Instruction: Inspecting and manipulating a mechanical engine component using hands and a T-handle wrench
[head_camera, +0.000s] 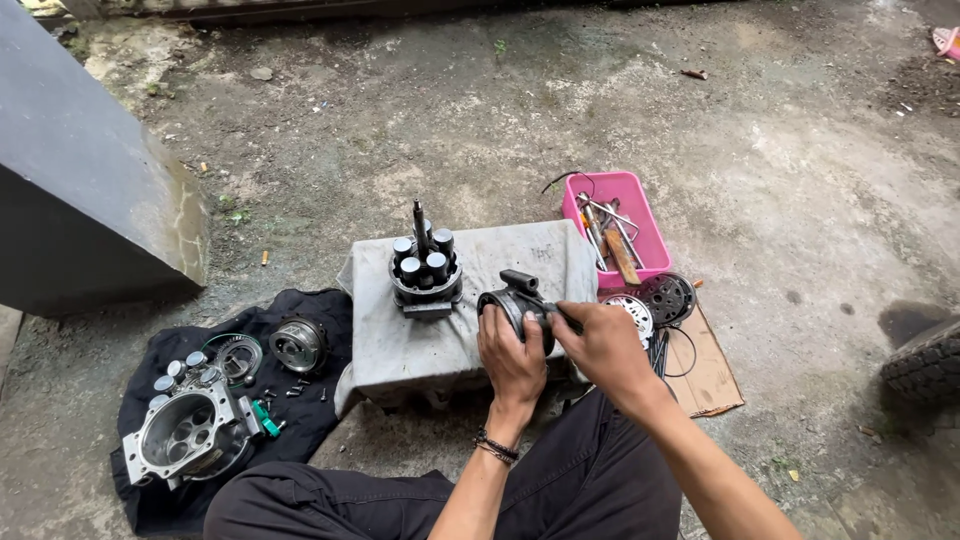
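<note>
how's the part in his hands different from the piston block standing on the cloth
The held housing is dark, gripped by both hands, left hand and right hand. The piston assembly stands untouched and upright, with a shaft and round piston tops. Both sit over the grey cloth.

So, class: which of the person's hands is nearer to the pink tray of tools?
The right. The right hand grips the dark metal housing just below the pink tray; the left hand holds the housing's other side, farther from the tray.

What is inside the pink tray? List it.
The pink tray holds several metal hand tools, one with a wooden handle, and a dark wire at its far rim. Anything beneath the tools is covered.
</note>
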